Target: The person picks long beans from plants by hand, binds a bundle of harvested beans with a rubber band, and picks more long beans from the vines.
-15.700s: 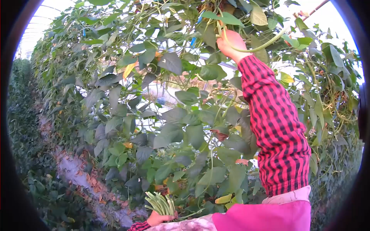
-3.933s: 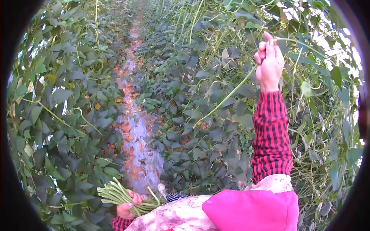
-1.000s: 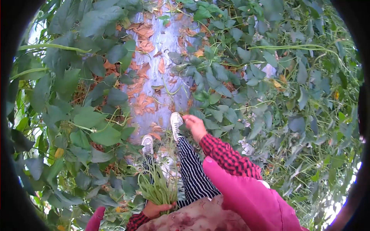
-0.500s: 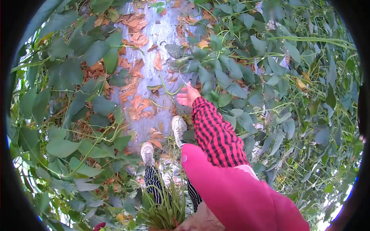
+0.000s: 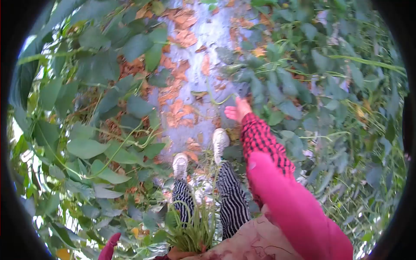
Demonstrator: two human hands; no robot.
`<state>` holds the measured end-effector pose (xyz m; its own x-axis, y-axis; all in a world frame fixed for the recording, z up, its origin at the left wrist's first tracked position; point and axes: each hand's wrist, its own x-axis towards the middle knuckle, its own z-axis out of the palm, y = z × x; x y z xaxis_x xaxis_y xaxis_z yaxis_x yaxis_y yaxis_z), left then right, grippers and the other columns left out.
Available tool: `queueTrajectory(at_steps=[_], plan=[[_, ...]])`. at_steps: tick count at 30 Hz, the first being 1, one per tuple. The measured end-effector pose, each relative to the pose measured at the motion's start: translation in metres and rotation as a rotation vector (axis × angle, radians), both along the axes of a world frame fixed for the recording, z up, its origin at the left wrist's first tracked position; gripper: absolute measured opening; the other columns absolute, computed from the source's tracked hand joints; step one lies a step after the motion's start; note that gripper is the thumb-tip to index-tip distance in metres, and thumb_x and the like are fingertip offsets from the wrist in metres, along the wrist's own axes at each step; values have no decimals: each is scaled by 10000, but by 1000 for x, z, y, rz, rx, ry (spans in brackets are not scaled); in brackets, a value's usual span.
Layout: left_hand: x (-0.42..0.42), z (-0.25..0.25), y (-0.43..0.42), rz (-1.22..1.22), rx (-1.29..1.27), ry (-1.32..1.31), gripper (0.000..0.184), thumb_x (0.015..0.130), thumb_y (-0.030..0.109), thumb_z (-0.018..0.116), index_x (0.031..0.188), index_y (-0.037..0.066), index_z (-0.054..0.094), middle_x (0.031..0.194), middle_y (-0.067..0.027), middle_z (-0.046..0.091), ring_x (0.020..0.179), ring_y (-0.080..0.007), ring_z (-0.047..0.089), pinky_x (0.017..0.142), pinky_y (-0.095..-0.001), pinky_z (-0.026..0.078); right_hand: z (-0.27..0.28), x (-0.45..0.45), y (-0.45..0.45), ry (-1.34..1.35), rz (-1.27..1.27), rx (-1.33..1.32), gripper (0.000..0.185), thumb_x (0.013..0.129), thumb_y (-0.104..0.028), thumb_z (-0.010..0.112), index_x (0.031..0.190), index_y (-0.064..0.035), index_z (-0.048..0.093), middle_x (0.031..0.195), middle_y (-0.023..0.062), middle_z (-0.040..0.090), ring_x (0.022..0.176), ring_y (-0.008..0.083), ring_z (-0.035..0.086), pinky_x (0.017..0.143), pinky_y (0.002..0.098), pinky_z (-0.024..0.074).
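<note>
My right hand (image 5: 238, 111) reaches low over the ground cover at the centre, its fingers apart and nothing visible in them. A thin curved green stem (image 5: 215, 100) lies on the ground cover just left of the fingertips. At the bottom edge my left hand (image 5: 182, 253), partly cut off by the frame, is closed around the base of a bundle of long green beans (image 5: 193, 232). The bundle points up in front of my striped trousers (image 5: 232, 199).
Pale plastic ground cover (image 5: 208, 26) with dry brown leaves (image 5: 177, 110) runs between leafy vines on the left (image 5: 86, 147) and right (image 5: 286, 82). My white shoes (image 5: 220, 141) stand on the path. A pink cloth (image 5: 290, 195) hangs over my right arm's upper part.
The view has tilted down from the high vines to the ground. My right hand has come down from the vines and its fingers have opened. The left hand keeps the bean bundle.
</note>
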<state>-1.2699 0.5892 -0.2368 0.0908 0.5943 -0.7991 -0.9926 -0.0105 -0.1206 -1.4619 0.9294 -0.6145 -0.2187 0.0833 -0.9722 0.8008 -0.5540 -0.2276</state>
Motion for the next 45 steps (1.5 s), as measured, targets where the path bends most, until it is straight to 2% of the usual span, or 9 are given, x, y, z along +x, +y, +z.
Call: queueTrajectory(at_steps=[6,10,14,16,26,30,35,41,45], plan=[[-3,8,5,140,-61,-45,416,687,7,635,1074,44,488,998,-57,551,955,-183,518,849,-310,403,-14,37,-19,-118,-114,196,421,889,-363,423,1116,-11,459,966,159,567,723,255,591,571,327,509],[6,3,7,169,102,81,365,702,43,648,1039,27,510,945,-59,569,891,-154,534,796,-286,421,63,98,-21,180,-171,483,456,795,49,448,1237,-39,377,894,142,579,722,181,573,576,273,494],[-4,30,8,150,109,263,334,708,46,638,1019,19,519,908,-53,576,839,-137,541,764,-269,425,98,184,24,96,-578,236,256,880,-82,432,1126,-21,397,1049,177,488,982,331,493,855,477,436],[-8,47,7,215,99,292,334,705,46,637,1017,21,520,898,-50,574,830,-140,543,763,-268,425,89,239,58,250,-446,-12,230,832,-202,528,927,6,505,903,113,559,889,250,555,756,393,479],[12,71,-1,210,73,297,354,718,78,656,1043,30,524,936,-57,592,872,-139,553,804,-269,421,136,123,57,-130,1311,804,231,751,-208,551,888,-35,619,903,193,592,834,336,579,745,422,444],[2,93,4,306,61,349,332,727,62,635,1038,10,529,934,-60,592,880,-140,551,803,-268,427,199,58,-7,730,1063,784,206,777,-159,546,914,-7,570,742,104,603,683,228,587,637,318,454],[-33,149,7,348,43,539,294,743,66,619,1017,9,531,934,-58,584,868,-145,549,788,-271,430,383,-51,-102,813,500,-180,202,825,-79,513,1025,-49,518,635,-10,469,503,65,410,462,214,365],[-9,196,8,471,-93,719,261,760,42,589,1010,0,527,943,-65,579,866,-160,551,785,-288,435,595,-123,-210,982,765,-570,153,814,-113,565,947,-39,562,620,-49,459,449,15,347,380,166,264],[1,212,0,614,-183,782,291,754,53,588,1028,-2,509,939,-82,571,856,-177,557,785,-311,443,694,-179,-300,1492,643,-251,117,796,-72,541,878,-18,604,625,-35,484,436,32,382,371,186,299]])
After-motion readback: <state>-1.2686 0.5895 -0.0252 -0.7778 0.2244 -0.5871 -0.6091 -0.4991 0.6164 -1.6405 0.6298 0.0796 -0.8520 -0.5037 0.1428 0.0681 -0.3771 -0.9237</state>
